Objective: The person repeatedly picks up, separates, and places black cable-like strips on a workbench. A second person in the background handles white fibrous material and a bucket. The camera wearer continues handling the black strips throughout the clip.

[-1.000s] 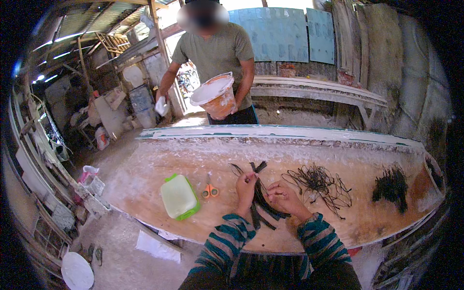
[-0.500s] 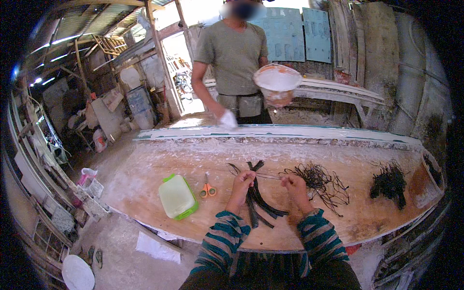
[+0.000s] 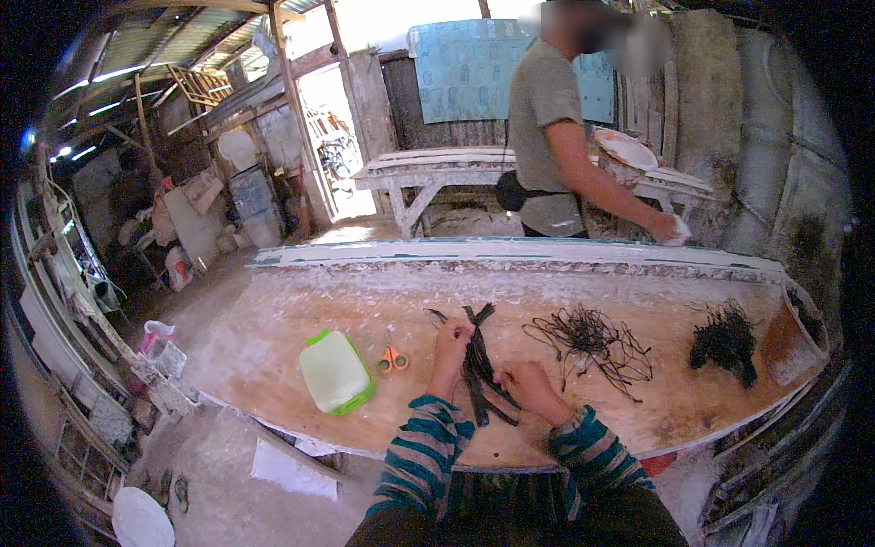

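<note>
Long black strips (image 3: 480, 415) lie crossed in a loose bundle on the wooden table in front of me. My left hand (image 3: 449, 350) is closed in a pinch at the upper part of the bundle. Lower on its right side, my right hand (image 3: 535, 392) has its fingers pinched together against the strips; what is between those fingertips is too small to make out. Orange-handled scissors (image 3: 392, 360) rest left of my left hand, beside a pale box with a green rim (image 3: 335, 372). Right of my hands spreads a tangle of thin black cords (image 3: 592, 345).
A dark bunch of cords (image 3: 725, 345) sits at the right, near a whitish-brown container (image 3: 797, 342) on its side. A long white-coated board (image 3: 510, 249) runs along the table's far edge. Beyond it, another person (image 3: 551, 128) holds a bucket (image 3: 626, 153) and a white cloth-like piece.
My right hand has come down and left to the strips; the thin strand stretched between my hands no longer shows. The other person has moved right and turned that way.
</note>
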The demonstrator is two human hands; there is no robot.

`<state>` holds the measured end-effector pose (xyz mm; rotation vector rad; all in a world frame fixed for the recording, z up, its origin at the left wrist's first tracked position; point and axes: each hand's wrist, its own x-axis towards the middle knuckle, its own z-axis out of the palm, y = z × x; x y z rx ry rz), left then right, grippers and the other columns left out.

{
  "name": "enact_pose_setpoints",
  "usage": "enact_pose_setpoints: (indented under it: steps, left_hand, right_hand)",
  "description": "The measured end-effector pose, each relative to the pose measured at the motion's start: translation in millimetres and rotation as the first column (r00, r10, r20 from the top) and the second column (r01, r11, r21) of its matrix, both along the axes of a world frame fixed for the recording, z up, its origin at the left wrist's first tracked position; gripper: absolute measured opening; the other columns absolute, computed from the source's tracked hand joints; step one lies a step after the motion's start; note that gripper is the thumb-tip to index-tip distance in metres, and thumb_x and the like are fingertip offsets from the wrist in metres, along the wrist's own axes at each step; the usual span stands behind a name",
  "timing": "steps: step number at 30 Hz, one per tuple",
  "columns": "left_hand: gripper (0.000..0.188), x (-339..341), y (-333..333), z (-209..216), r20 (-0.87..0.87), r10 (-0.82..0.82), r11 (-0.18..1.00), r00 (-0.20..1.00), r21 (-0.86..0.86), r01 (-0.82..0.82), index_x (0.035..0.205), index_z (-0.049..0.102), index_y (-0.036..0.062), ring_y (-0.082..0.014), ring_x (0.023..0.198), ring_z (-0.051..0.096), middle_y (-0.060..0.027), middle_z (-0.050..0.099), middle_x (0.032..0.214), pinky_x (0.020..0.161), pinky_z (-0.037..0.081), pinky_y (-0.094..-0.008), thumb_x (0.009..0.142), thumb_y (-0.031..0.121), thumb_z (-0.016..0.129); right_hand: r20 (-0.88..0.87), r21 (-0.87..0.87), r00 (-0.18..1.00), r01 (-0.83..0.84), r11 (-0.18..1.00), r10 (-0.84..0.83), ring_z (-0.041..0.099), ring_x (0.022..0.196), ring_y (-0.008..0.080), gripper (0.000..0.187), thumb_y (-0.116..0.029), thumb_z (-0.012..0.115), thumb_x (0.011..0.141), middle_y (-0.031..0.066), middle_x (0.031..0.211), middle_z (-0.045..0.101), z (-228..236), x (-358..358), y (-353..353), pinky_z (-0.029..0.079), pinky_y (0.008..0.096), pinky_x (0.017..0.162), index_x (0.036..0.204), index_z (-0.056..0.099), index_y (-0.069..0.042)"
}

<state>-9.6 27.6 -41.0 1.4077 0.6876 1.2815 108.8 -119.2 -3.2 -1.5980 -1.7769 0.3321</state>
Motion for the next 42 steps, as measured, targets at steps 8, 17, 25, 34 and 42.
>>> enact_pose_setpoints:
  steps: [8,17,25,34,42]
  left_hand:
    - [0.017,-17,-2,19,-0.215,0.106,0.992,0.971,-0.037,-0.117,0.086,0.062,0.0053,-0.0153,0.070,0.056,-0.0056,0.061,0.075,0.063,0.043,-0.0278,0.079,0.021,0.062]
    - [0.019,-30,15,-1,-0.510,0.358,0.931,0.782,0.252,-0.263,0.087,0.064,0.0067,-0.0269,0.074,0.061,-0.0126,0.064,0.079,0.065,0.047,-0.0358,0.075,0.021,0.060]
    - [0.022,-19,-1,12,-0.537,0.274,0.962,0.797,0.166,-0.219,0.087,0.064,0.0057,-0.0264,0.076,0.060,-0.0118,0.062,0.077,0.068,0.047,-0.0350,0.073,0.023,0.063]
    - [0.022,-16,-13,9,-0.560,0.272,0.921,0.783,0.386,-0.043,0.089,0.064,0.0150,-0.0322,0.098,0.049,-0.0127,0.051,0.104,0.083,0.042,-0.0393,0.067,0.016,0.068]
    - [0.021,-17,-3,-3,-0.552,0.356,0.878,0.754,0.474,-0.067,0.087,0.064,0.0120,-0.0315,0.096,0.050,-0.0126,0.053,0.098,0.081,0.042,-0.0400,0.066,0.012,0.067]
  right_hand:
    - [-0.146,0.042,0.929,0.350,0.936,-0.341,0.059,0.071,0.0172,0.014,-0.011,0.053,0.082,0.0085,0.075,0.063,-7,84,-52,0.046,0.0302,0.065,0.082,0.061,0.000]
    - [0.392,0.339,0.608,0.602,0.723,-0.690,0.060,0.074,0.0269,0.020,-0.025,0.060,0.078,0.0112,0.082,0.063,17,126,-72,0.047,0.0352,0.066,0.087,0.065,-0.008]
    - [0.202,0.085,0.951,0.220,0.972,-0.233,0.060,0.073,0.0283,0.021,-0.026,0.063,0.075,0.0103,0.077,0.062,26,5,-11,0.047,0.0361,0.064,0.084,0.066,-0.007]
    - [-0.036,-0.127,0.973,0.223,0.967,-0.229,0.061,0.072,0.0279,0.024,-0.028,0.058,0.074,0.0131,0.079,0.064,-15,-3,49,0.047,0.0384,0.065,0.079,0.066,-0.006]
    - [-0.411,-0.009,0.898,0.168,0.986,-0.157,0.055,0.062,0.0112,0.013,-0.013,0.063,0.075,0.0046,0.068,0.061,-12,26,36,0.043,0.0260,0.058,0.076,0.061,-0.001]
